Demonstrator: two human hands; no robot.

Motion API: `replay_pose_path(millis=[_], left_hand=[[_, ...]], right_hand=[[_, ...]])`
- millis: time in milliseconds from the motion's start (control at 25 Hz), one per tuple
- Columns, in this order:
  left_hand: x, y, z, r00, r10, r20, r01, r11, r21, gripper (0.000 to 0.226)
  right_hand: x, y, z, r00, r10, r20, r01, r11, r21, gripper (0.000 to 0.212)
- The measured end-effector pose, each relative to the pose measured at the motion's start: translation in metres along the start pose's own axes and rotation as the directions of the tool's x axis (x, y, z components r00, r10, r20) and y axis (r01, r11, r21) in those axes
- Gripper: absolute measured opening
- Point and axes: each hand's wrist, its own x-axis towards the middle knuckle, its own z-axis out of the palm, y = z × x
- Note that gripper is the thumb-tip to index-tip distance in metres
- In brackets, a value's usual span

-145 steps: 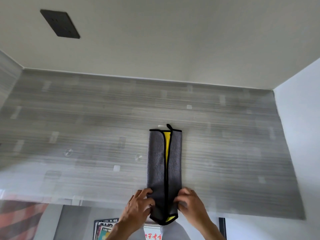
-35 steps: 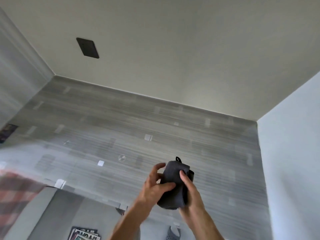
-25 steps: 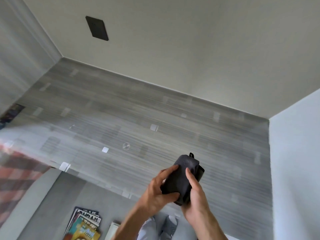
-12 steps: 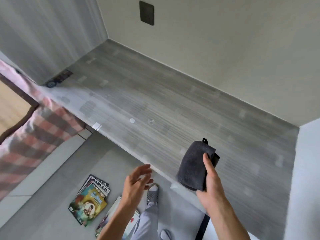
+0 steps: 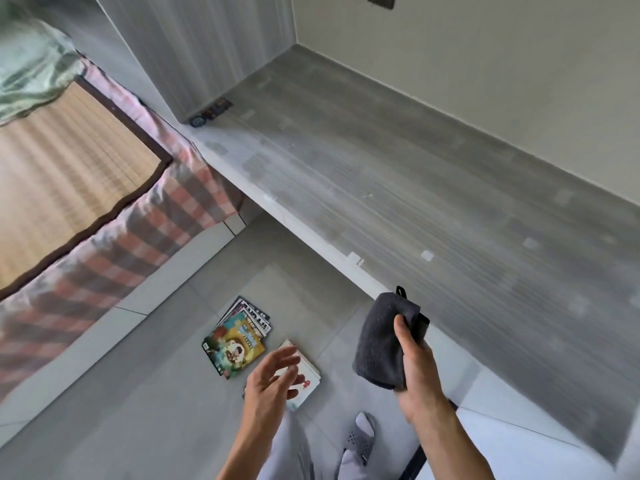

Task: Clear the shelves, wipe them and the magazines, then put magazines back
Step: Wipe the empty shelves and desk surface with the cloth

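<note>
My right hand (image 5: 417, 367) grips a folded dark grey cloth (image 5: 382, 337) above the front edge of the grey wood-grain shelf (image 5: 433, 202). The shelf top carries no magazines. My left hand (image 5: 273, 382) hangs open in the air, fingers spread, above the floor. Below it lie two piles of magazines: a fanned stack with a colourful cartoon cover (image 5: 237, 341) and a white-covered one (image 5: 306, 379), partly hidden by my left hand.
A bed with a red checked cover (image 5: 114, 251) and a bamboo mat (image 5: 59, 174) stands to the left. The grey tiled floor (image 5: 149, 393) lies between bed and shelf. My slippered feet (image 5: 358, 441) are at the bottom. A small dark item (image 5: 211, 110) sits at the shelf's far left corner.
My left hand let go of the folded cloth and dropped toward the floor; my right hand keeps the cloth. The view swung down and left, showing the bed and magazines.
</note>
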Motion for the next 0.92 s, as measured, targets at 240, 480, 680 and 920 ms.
replay_pose_path(millis=[240,480,680,920], left_hand=[[0.004,-0.004,-0.047,0.999,-0.002,0.053,0.002,1.000,0.001,0.024],[0.035,-0.022,-0.155,0.987,-0.004,0.162,0.009,0.999,-0.031,0.023],[0.075,-0.034,-0.279,0.965,-0.041,0.258,0.036,0.999,0.023,0.021],[0.085,-0.026,-0.341,0.901,-0.091,0.424,0.007,0.981,0.195,0.020]], right_hand=[[-0.026,0.045,0.024,1.000,0.011,0.014,-0.011,1.000,0.003,0.043],[-0.061,0.118,0.101,0.997,-0.073,-0.023,0.073,0.997,-0.007,0.041],[-0.109,0.215,0.177,0.981,-0.091,-0.170,0.113,0.986,0.120,0.045],[-0.171,0.299,0.206,0.914,-0.094,-0.395,0.180,0.965,0.188,0.092]])
